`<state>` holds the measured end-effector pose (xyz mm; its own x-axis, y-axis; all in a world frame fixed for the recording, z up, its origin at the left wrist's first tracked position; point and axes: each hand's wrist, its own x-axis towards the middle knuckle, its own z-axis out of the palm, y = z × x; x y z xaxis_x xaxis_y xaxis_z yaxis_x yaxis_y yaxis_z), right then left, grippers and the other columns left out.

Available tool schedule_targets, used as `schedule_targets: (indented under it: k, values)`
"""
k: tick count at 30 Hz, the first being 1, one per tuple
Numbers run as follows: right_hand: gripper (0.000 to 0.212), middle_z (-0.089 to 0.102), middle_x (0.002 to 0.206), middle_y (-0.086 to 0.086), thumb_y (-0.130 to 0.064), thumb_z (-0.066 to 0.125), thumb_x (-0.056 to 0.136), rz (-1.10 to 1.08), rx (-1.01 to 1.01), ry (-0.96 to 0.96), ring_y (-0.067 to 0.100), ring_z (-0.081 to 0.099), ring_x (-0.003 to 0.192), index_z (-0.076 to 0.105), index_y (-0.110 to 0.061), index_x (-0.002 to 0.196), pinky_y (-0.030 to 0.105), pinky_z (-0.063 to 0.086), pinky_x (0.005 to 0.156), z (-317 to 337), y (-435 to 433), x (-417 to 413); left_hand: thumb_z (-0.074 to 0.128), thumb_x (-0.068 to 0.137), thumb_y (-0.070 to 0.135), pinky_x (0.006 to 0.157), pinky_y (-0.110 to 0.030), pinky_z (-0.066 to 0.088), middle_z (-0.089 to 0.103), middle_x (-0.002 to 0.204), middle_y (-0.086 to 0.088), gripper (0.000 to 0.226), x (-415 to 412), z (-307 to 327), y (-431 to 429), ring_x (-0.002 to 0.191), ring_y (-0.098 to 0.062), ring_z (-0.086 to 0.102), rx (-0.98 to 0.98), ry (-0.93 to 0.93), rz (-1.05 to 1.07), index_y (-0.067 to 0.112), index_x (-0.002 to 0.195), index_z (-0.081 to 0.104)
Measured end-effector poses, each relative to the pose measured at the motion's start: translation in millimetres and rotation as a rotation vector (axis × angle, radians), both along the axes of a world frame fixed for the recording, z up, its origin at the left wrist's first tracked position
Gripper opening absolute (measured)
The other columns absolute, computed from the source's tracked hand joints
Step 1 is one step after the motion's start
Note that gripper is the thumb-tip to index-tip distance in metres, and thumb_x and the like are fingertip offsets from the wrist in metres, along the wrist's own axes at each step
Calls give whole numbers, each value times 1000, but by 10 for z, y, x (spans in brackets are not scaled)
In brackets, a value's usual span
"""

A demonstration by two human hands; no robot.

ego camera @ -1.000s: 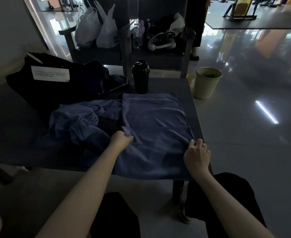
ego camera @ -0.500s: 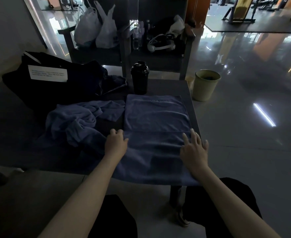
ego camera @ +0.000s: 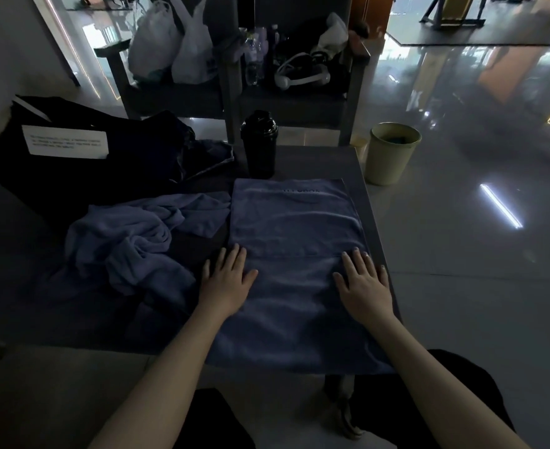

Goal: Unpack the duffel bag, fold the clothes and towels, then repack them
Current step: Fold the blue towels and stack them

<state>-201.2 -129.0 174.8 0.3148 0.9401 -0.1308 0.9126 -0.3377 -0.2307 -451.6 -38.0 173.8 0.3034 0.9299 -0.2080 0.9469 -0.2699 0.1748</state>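
Both hands — left hand point(ego camera: 226, 284), right hand point(ego camera: 362, 283) — press flat on the blue towel point(ego camera: 294, 222); no grip, fingers straight.

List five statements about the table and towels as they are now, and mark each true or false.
1. The left hand and right hand rest flat, fingers straight, on the flat towel. True.
2. The black bottle lies on its side on that towel. False: it stands upright on the table, beyond the towel's far edge.
3. A crumpled towel lies to the left of the flat one. True.
4. The green bin stands on the table. False: it stands on the floor, to the right of the table.
5. The flat towel's near edge hangs over the table's near edge. True.
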Motion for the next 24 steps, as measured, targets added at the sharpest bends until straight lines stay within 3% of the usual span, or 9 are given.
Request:
schedule_targets:
  k: [5,7,10,16,24]
  values:
    - [60,-5,160,-4,-50,19,99,0,-10,-17,14,-8,146,6,-25,152,44,-6,117,21,80,50,14,97,58,117,-45,-3,-9,160,4,68,9,29,114,147,-21,-7,-17,2,38,22,153,0]
    - [54,13,159,-1,-46,25,100,-23,73,-26,17,8,146,25,-22,148,47,1,116,56,166,58,20,99,54,116,-43,10,10,159,0,63,48,69,197,144,-22,8,44,-80,61,17,151,19]
    - [36,49,138,3,-35,35,100,-100,293,-8,26,42,127,57,-17,122,46,21,108,164,444,158,29,100,47,108,-41,27,34,149,-4,53,109,173,470,135,-25,27,152,-175,114,15,141,39]
    - [34,52,128,11,-32,39,98,-121,165,-49,32,44,119,53,-12,122,44,35,96,197,1160,413,33,100,43,107,-44,31,33,148,-8,52,291,240,1147,134,-29,29,97,-166,161,14,142,36]
    - [37,47,127,19,-33,43,97,-275,202,-3,37,47,116,49,-5,121,45,35,96,176,1826,590,42,99,35,99,-46,40,39,140,-13,46,462,211,1846,123,-32,43,165,-182,340,6,134,42]
